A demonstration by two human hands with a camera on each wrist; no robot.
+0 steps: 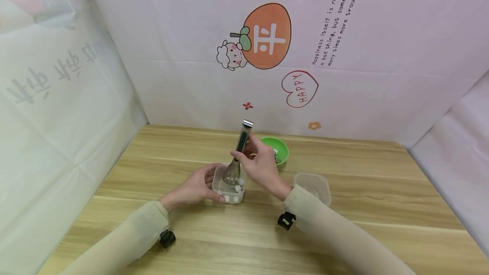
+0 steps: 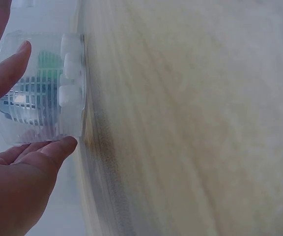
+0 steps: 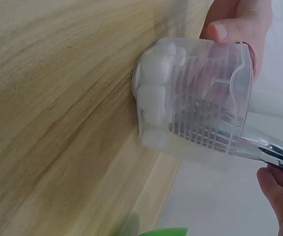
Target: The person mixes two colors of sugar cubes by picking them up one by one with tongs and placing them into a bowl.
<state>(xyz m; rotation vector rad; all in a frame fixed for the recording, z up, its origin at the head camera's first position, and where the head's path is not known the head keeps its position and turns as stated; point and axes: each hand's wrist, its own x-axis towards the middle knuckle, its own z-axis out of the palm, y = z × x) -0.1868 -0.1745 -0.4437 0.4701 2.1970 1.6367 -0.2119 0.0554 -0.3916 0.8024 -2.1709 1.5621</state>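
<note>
My left hand [image 1: 192, 188] holds a clear plastic container [image 1: 216, 179] on the table, thumb at its near side and fingers around the far left side. White cube-like pieces [image 1: 238, 188] lie in the container; in the right wrist view the white pieces [image 3: 154, 101] line its bottom. With my right hand [image 1: 262, 164] I grip metal tongs [image 1: 242, 141] with dark green handle inlays. They stand steeply tilted, their lower ends down inside the container among the pieces. In the left wrist view the container's wall [image 2: 72, 123] partly blurs the tong tips behind it.
Just behind my right hand stands a green bowl [image 1: 283, 151] with some small white and grey bits in it. A clear plastic lid or shallow box [image 1: 322, 186] lies by my right forearm. A printed cloth [image 1: 183, 92] rises along the table's back edge.
</note>
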